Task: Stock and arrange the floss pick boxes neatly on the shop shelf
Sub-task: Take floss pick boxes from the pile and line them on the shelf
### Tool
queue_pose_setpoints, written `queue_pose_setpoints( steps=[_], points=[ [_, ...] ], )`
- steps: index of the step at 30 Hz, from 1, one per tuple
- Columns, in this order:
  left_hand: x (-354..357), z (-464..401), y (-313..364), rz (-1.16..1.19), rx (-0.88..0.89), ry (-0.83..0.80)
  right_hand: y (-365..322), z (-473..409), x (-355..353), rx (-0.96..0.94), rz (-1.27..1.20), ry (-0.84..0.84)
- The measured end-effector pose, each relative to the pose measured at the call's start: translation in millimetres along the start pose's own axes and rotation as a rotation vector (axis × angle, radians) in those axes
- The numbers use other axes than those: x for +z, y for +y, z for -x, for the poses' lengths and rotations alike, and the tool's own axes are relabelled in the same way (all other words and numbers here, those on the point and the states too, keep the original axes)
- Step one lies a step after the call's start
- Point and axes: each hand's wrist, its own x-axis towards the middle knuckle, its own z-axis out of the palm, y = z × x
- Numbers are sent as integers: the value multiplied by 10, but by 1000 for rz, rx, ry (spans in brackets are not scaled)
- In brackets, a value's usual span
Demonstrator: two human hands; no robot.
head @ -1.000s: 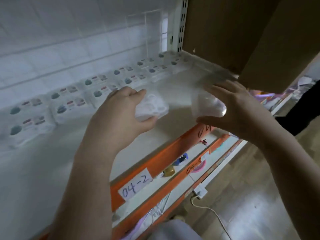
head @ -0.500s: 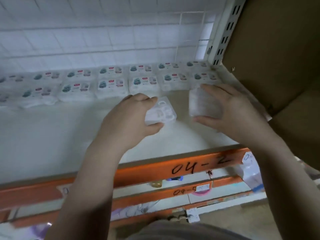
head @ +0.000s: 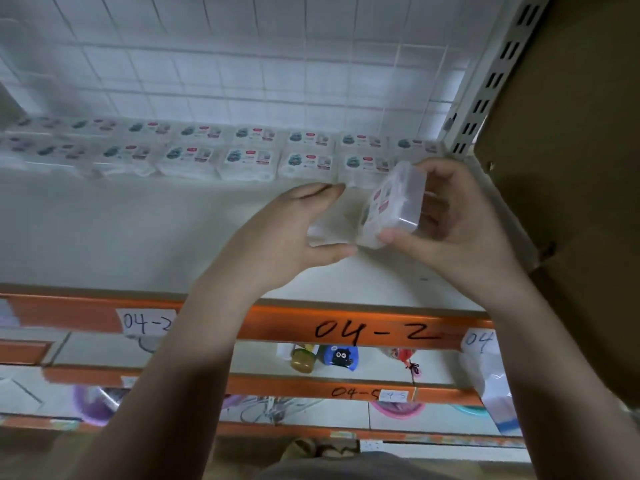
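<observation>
White shelf (head: 145, 237) with an orange front rail (head: 277, 320), "04-2" scrawled on it in marker and again on a paper tag (head: 145, 322). Behind it is a white wire grid (head: 242, 64) — a slotted upright (head: 485, 84) runs up the right side, and a big cardboard box (head: 571, 168) crowds that corner.

Two rows of floss boxes (head: 249, 157) sit along the back edge, labels up. The right hand (head: 450, 216) grips one clear box (head: 393, 206) tilted on edge above the shelf, thumb at its bottom corner, fingers curled round the far side. The left hand (head: 294, 230) is just beside it, fingers straight with something pale and blurry under them — can't tell if it's holding that.

Lower shelves (head: 346, 375) carry small toys and coloured bowls.
</observation>
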Motion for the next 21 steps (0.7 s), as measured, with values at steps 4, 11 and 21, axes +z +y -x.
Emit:
queue_pose_setpoints(
  steps=[4, 11, 21],
  points=[
    [-55, 3, 60, 219, 20, -2, -3, 35, 25, -22, -128, -49],
    [-128, 17, -5, 31, 66, 111, 44, 106, 8, 21, -11, -97],
    [2, -64, 71, -113, 83, 108, 133, 50, -40, -106, 779, 8]
  ],
)
